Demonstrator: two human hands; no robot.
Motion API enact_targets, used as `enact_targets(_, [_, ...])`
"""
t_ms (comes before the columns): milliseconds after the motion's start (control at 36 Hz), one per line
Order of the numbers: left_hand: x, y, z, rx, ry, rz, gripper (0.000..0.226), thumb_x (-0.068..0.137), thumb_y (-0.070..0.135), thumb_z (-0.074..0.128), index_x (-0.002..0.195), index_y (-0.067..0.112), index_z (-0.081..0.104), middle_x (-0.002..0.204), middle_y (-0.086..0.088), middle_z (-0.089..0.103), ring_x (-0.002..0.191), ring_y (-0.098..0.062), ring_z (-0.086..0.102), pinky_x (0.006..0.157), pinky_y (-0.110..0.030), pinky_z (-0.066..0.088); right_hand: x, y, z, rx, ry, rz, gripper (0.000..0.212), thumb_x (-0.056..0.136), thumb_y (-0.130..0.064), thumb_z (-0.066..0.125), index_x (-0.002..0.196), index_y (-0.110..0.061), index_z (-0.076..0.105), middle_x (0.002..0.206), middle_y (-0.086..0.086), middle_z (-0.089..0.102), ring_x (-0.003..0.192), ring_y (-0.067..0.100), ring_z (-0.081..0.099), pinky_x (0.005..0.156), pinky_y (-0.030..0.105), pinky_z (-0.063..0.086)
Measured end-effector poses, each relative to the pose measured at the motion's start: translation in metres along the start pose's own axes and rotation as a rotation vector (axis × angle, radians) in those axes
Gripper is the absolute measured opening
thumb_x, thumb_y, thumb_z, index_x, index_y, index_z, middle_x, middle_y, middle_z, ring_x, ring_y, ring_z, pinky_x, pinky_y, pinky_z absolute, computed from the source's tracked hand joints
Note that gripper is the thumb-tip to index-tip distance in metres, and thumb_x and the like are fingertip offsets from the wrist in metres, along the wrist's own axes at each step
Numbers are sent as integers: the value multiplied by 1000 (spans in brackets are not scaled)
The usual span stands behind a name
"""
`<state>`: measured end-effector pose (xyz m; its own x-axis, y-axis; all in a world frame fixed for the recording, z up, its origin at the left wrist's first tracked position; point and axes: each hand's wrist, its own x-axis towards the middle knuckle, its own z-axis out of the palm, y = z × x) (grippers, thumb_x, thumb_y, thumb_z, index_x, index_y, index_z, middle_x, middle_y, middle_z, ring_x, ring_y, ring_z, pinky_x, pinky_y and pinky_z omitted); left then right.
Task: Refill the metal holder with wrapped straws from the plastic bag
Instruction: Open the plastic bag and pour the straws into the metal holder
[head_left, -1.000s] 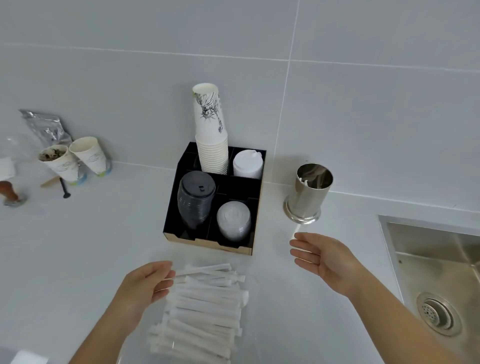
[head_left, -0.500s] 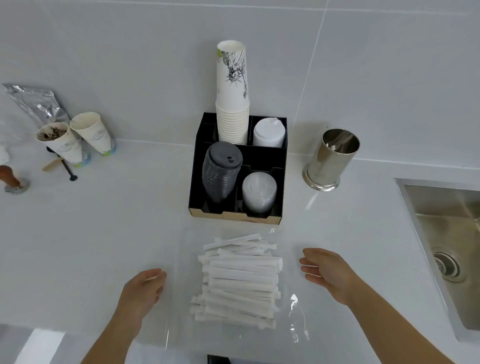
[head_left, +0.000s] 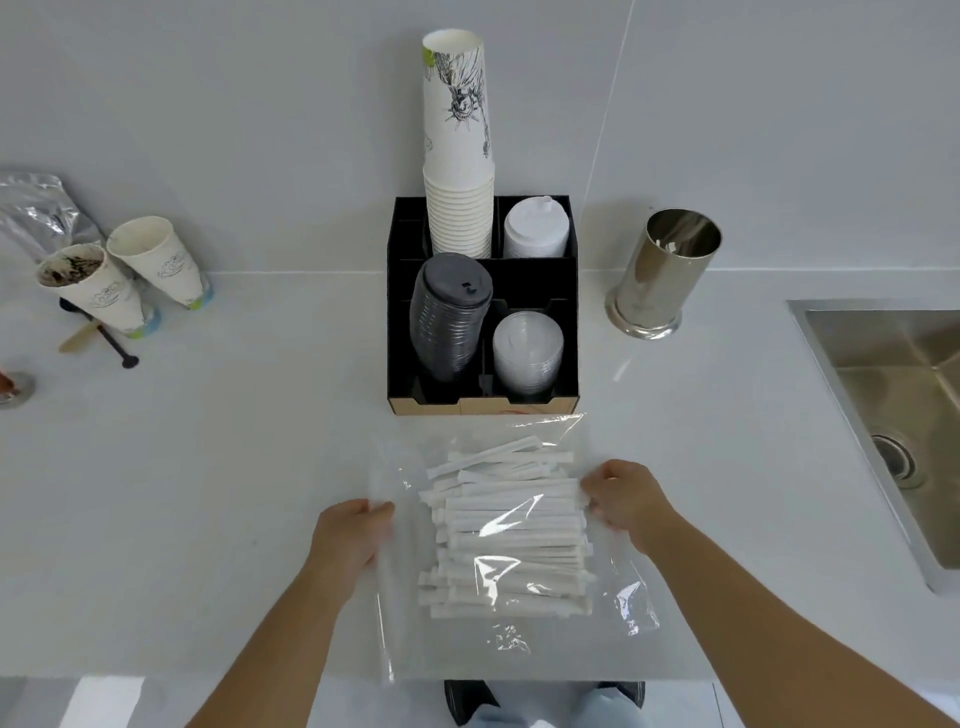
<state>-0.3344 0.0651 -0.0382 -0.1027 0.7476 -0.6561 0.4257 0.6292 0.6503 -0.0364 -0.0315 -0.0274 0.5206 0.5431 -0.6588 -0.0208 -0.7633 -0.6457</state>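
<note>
A clear plastic bag (head_left: 613, 629) lies flat on the white counter near its front edge, filled with a stack of white wrapped straws (head_left: 509, 535) lying crosswise. My left hand (head_left: 350, 535) grips the bag's left edge, fingers curled on the plastic. My right hand (head_left: 626, 499) holds the bag's right side against the straw ends. The shiny metal holder (head_left: 662, 275) stands upright at the back right by the wall, with only a straw or two showing inside.
A black organiser (head_left: 483, 402) with a tall paper cup stack (head_left: 457, 156) and lids sits just behind the bag. Two paper cups (head_left: 124, 275) and a foil pouch (head_left: 36, 208) are at the far left. A steel sink (head_left: 893, 410) lies at the right.
Both hands closed in from either side and took hold of the bag's edges. The view tilted down and pulled back, so the bag now sits lower and central.
</note>
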Motion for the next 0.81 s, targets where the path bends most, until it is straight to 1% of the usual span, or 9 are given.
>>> enact_targets(111, [-11,5,-1,-9,-40,36,16,85,10,62,75,0,70,77,-16,75,66,-26,68,58,-26,49,-5,3,-1,74,23,-26,14,82,-3,59,70,-8,57,63,11,60,57,24,59,42,18,41])
enact_targets(222, [-29,12,1,-9,-33,156,18,87,3,57,74,-1,68,65,-10,71,48,-14,57,40,-19,40,-11,9,-11,160,3,-53,14,81,-3,60,68,-8,59,60,10,60,53,25,58,49,25,39])
enact_targets(278, [-36,15,2,-35,-64,182,16,88,3,58,77,-2,68,62,-6,69,51,-16,60,42,-21,44,-15,14,-20,200,-4,-62,16,82,-4,61,66,-10,58,55,7,57,49,23,52,50,27,36])
enact_targets(361, [-43,19,7,-87,-112,195,11,90,4,62,82,-2,67,70,-10,70,59,-22,64,42,-20,46,-20,23,-37,273,-26,-81,18,85,-4,62,68,-8,57,58,8,56,52,22,50,51,28,39])
enact_targets(417, [-46,21,14,-92,-130,206,9,90,8,63,85,2,69,79,-10,75,69,-25,70,49,-23,52,-23,26,-48,309,-34,-106,14,87,-3,62,74,-5,59,64,11,58,58,21,56,55,30,47])
enact_targets(500, [-50,27,31,-100,-187,214,10,92,11,64,87,5,70,86,-8,77,83,-27,74,68,-38,58,-25,31,-73,340,-23,-128,7,89,-2,62,82,2,61,70,13,60,68,21,63,64,32,53])
enact_targets(556, [-54,32,43,-103,-210,220,12,92,12,63,88,5,72,88,-8,77,84,-26,74,67,-37,58,-25,35,-91,347,-3,-140,9,89,-1,62,82,4,62,70,13,63,67,21,65,65,33,54])
enact_targets(639, [-64,41,71,-90,-259,230,13,92,13,63,88,6,73,89,-8,77,84,-24,74,71,-40,60,-24,42,-124,362,35,-143,11,89,0,62,79,4,62,67,12,65,61,19,64,59,31,52])
enact_targets(806, [-80,51,127,-99,-336,194,14,92,12,64,84,6,73,83,-9,76,75,-24,72,73,-45,59,-18,66,-184,380,70,-123,13,89,1,62,76,3,61,67,13,65,61,24,60,58,32,48])
